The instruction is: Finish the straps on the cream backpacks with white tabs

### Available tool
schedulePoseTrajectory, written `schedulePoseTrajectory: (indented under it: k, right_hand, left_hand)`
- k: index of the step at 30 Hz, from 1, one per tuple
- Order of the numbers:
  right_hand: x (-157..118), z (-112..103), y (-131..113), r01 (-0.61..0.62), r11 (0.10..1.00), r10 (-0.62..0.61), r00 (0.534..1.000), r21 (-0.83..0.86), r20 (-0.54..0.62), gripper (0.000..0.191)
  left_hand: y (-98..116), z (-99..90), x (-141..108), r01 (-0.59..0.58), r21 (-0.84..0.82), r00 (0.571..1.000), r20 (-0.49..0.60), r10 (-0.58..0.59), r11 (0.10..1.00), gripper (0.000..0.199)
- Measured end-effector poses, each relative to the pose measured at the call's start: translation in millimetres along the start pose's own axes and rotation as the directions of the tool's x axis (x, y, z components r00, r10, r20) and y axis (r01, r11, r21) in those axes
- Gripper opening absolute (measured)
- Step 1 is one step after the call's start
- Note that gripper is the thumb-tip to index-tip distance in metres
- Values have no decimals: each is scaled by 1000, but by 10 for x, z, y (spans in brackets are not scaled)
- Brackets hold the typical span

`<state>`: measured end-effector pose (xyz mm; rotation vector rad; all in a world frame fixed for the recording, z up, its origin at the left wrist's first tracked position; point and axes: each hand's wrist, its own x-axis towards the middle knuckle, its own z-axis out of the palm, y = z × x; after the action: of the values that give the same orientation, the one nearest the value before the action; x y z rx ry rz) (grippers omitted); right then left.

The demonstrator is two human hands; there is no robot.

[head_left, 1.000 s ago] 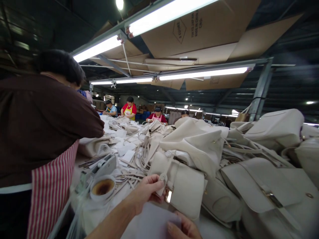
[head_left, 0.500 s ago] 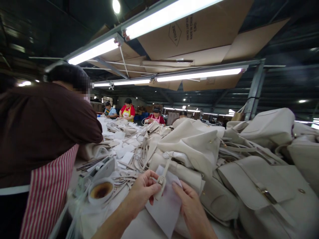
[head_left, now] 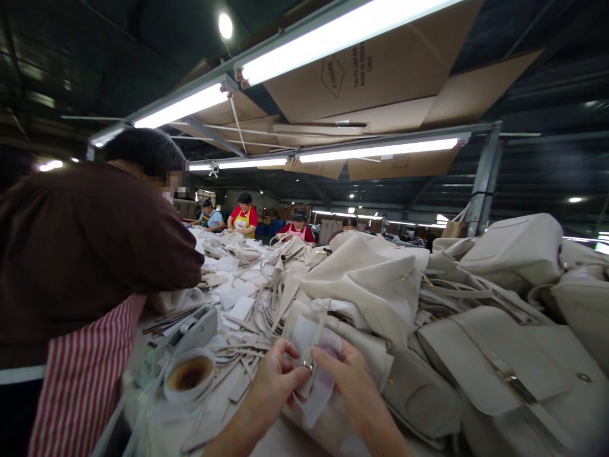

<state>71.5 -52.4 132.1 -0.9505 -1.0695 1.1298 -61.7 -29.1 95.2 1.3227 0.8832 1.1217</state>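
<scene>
The surface (head_left: 164, 420) bears a round tub (head_left: 189, 376) with a brown-stained inside at near left, a grey device (head_left: 190, 333) just beyond it, loose straps (head_left: 240, 352) and white paper pieces (head_left: 238, 295) in the middle, and heaped cream bags (head_left: 499, 362) on the right.

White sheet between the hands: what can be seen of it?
The white sheet looks like thin, faintly see-through paper, slightly bent. It slants over a pale bag, behind a narrow strap with a metal buckle. The right hand grips its right side; whether the left hand touches it is unclear. Fingers partly cover it.
</scene>
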Motion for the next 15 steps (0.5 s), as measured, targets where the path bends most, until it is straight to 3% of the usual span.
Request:
schedulePoseTrajectory:
  k: [2,5,7,9,11,13,15]
  right_hand:
    - [6,-8,-28,-22,999,22,1000,-33,10,43]
    - [10,-40,-69,-50,999,50,998,6,33,43]
    - [11,-66,-85,-90,995,87,994,41,65,44]
    - [15,-89,-83,-117,992,111,989,54,99,46]
    - [24,-102,-68,-120,991,113,987,52,114,49]
    - [33,-107,-51,-104,994,101,990,33,99,48]
    - [38,-112,-43,-92,996,91,993,2,72,47]
  left_hand:
    - [5,-27,-13,-53,42,998,-31,55,998,43]
    - [27,-124,-19,-190,115,955,-208,211,975,39]
    - [37,-208,-10,-169,73,942,-283,183,983,39]
    - [37,-274,3,-18,-133,987,-161,-4,991,40]
    - [27,-303,18,192,-360,981,100,-167,913,37]
    - [12,-294,40,293,-488,947,266,-180,822,27]
    - [-3,-256,77,279,-524,946,294,-137,804,26]
